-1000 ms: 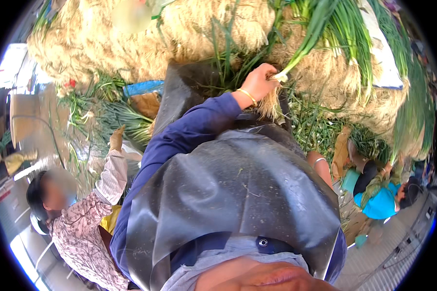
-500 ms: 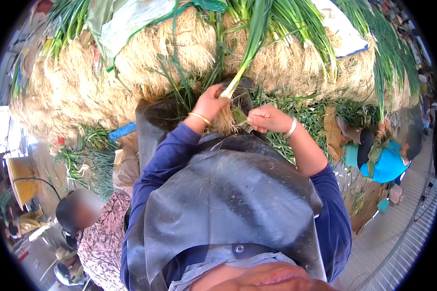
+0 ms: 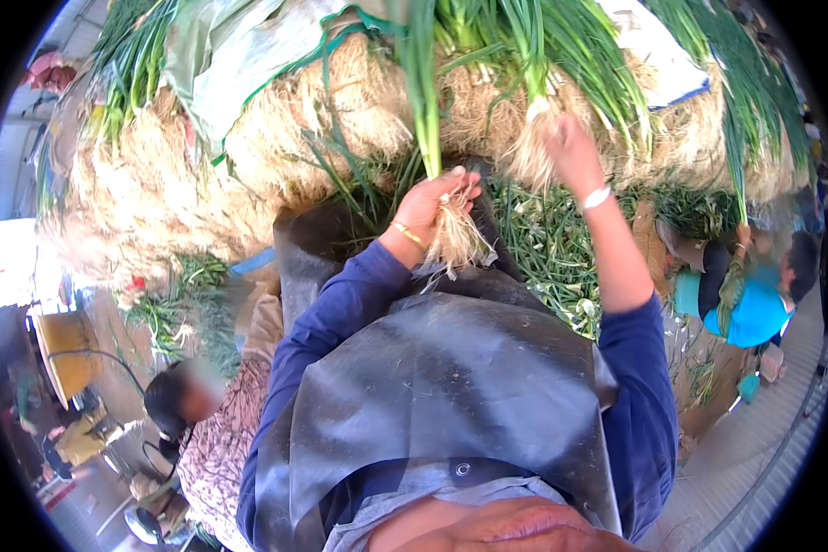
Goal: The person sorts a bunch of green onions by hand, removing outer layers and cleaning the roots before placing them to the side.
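Observation:
My left hand [image 3: 429, 208] is closed round the white lower stems of green onions [image 3: 423, 101]. Their leaves point up toward the pile, and their pale stringy roots [image 3: 460, 237] hang below my fingers, over the dark apron [image 3: 432, 368]. Out to the right, my right hand [image 3: 576, 156] is raised at the front of the pile, beside the roots of other green onions [image 3: 536, 109]. Motion smears its fingers, so whether they grip those roots cannot be made out.
A long pile of green onions, roots facing me [image 3: 322, 101], runs across the far side, partly under a pale sheet [image 3: 239, 55]. Loose leaves [image 3: 547, 244] litter the ground at right. One person [image 3: 216, 451] sits at left, another in blue [image 3: 749, 308] at right.
My right hand has moved up and away from my left hand to the pile. The left hand, still gripping its green onions, has shifted slightly right and down, and the leaves now stand more upright.

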The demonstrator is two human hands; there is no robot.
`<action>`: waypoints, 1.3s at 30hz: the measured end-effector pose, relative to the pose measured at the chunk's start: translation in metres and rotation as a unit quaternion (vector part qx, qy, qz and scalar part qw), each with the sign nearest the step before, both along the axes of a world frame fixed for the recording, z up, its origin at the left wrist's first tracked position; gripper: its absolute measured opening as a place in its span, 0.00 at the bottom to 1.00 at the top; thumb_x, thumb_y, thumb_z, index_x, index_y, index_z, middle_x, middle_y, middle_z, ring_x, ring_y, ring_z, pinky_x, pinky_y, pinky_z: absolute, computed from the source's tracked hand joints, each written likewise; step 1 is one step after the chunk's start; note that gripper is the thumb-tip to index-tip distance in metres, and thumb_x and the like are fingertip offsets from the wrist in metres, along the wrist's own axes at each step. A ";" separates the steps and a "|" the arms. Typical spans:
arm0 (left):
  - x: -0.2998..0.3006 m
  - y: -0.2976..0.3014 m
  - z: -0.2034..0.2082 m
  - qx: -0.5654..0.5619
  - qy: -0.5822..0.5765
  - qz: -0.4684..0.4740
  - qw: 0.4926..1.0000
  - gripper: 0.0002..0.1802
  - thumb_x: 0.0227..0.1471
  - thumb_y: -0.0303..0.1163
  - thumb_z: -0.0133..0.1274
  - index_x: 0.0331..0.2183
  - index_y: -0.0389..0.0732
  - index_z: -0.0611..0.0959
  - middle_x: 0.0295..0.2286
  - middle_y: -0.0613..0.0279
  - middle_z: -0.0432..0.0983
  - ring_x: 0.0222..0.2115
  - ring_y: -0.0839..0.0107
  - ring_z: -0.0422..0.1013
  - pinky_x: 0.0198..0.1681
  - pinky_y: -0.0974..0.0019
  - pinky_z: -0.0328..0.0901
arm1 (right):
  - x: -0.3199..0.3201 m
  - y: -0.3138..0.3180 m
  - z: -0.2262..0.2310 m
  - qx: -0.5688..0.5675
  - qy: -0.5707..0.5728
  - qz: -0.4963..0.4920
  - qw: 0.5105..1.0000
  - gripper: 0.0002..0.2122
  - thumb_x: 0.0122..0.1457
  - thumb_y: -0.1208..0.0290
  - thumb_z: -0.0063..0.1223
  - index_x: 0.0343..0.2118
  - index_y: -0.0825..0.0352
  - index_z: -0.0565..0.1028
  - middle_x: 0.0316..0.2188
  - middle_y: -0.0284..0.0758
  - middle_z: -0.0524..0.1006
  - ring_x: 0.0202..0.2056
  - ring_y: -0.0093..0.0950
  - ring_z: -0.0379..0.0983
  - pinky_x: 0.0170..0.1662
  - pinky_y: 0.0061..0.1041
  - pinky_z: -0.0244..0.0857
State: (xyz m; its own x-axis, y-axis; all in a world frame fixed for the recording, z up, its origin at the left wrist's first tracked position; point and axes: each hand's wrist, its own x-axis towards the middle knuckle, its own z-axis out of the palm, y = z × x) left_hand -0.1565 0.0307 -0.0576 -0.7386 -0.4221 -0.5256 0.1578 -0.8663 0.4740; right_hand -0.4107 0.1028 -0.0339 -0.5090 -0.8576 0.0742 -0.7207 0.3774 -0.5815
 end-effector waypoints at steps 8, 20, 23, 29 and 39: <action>-0.014 0.032 -0.032 -0.111 -0.039 -0.001 0.993 0.32 0.47 0.19 0.53 0.54 0.35 0.63 0.36 0.60 0.73 0.32 0.72 0.72 0.35 0.69 0.69 | 0.048 -0.028 -0.033 0.042 -0.263 -0.027 0.963 0.23 0.56 0.48 0.50 0.33 0.70 0.70 0.25 0.37 0.73 0.28 0.24 0.71 0.31 0.23 0.66; -0.009 0.045 -0.035 -0.105 -0.100 0.042 0.989 0.11 0.51 0.27 0.53 0.37 0.34 0.74 0.26 0.61 0.75 0.23 0.73 0.72 0.25 0.72 0.67 | 0.074 0.094 -0.087 -0.107 -0.586 -0.126 0.793 0.09 0.60 0.66 0.49 0.32 0.69 0.71 0.22 0.34 0.75 0.18 0.21 0.69 0.21 0.19 0.63; -0.009 0.047 -0.042 -0.081 -0.082 0.052 0.992 0.08 0.53 0.29 0.51 0.36 0.36 0.75 0.25 0.62 0.75 0.20 0.74 0.71 0.22 0.71 0.67 | 0.099 0.103 -0.075 -0.119 -0.623 -0.086 0.768 0.09 0.60 0.66 0.49 0.33 0.68 0.71 0.23 0.34 0.75 0.19 0.20 0.68 0.22 0.19 0.65; -0.012 0.047 -0.009 0.025 0.018 0.013 0.999 0.11 0.58 0.34 0.44 0.38 0.36 0.74 0.27 0.57 0.76 0.23 0.70 0.73 0.25 0.69 0.70 | 0.071 0.132 -0.055 -0.103 -0.671 0.064 0.732 0.06 0.60 0.68 0.48 0.34 0.65 0.69 0.23 0.32 0.73 0.19 0.19 0.67 0.22 0.19 0.65; -0.013 0.049 -0.020 0.014 -0.042 -0.040 0.998 0.10 0.56 0.30 0.45 0.35 0.35 0.77 0.23 0.61 0.75 0.22 0.69 0.73 0.25 0.66 0.69 | 0.078 0.012 -0.033 -0.325 -0.736 -0.018 0.594 0.10 0.65 0.62 0.37 0.31 0.62 0.65 0.15 0.27 0.61 0.16 0.18 0.54 0.22 0.19 0.54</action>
State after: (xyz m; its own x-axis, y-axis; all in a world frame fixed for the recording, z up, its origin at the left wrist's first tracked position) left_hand -0.1691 0.0798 -0.0774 -0.7221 -0.3489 -0.5974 0.0492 -0.8873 0.4586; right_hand -0.3328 0.1151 -0.0674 -0.4492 -0.8781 -0.1648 0.7507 -0.2709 -0.6025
